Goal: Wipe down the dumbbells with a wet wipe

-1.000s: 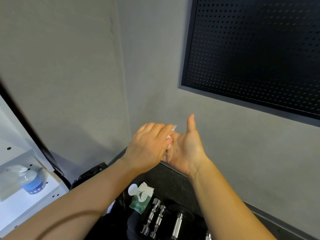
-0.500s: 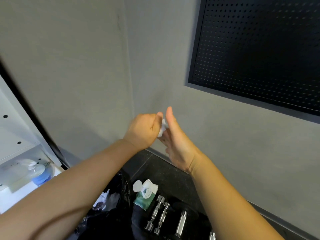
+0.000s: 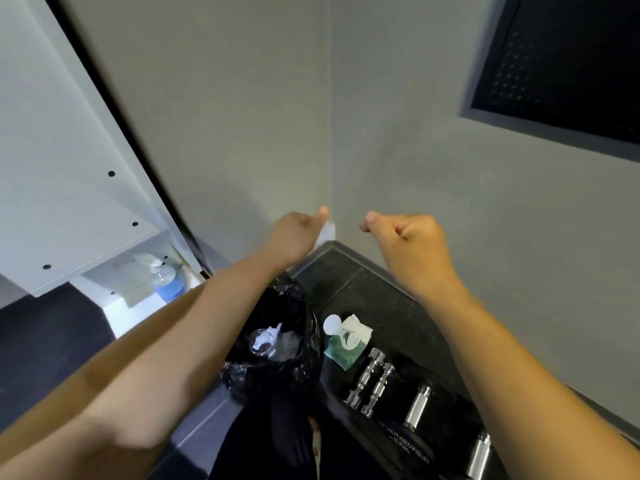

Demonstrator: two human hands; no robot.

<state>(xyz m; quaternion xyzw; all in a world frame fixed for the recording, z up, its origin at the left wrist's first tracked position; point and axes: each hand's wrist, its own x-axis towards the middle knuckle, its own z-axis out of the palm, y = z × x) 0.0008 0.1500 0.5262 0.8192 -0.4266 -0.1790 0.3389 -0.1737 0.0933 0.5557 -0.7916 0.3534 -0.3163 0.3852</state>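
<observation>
The left hand [image 3: 297, 234] is held up in front of the wall corner, its fingers curled around a crumpled white wet wipe [image 3: 326, 232] that sticks out beside the thumb. The right hand [image 3: 412, 238] is raised level with it and apart from it, fingers curled into a fist with nothing visible in them. Below the arms, the dumbbells [image 3: 370, 382] lie side by side on a dark surface along the wall, chrome handles showing. Just beyond them sits a green pack of wipes [image 3: 347, 342] with its white lid flipped open. Left of the pack stands a bin lined with a black bag [image 3: 298, 370], white wipes inside. A blue bottle [image 3: 168, 283] stands on a white shelf at the left.
</observation>
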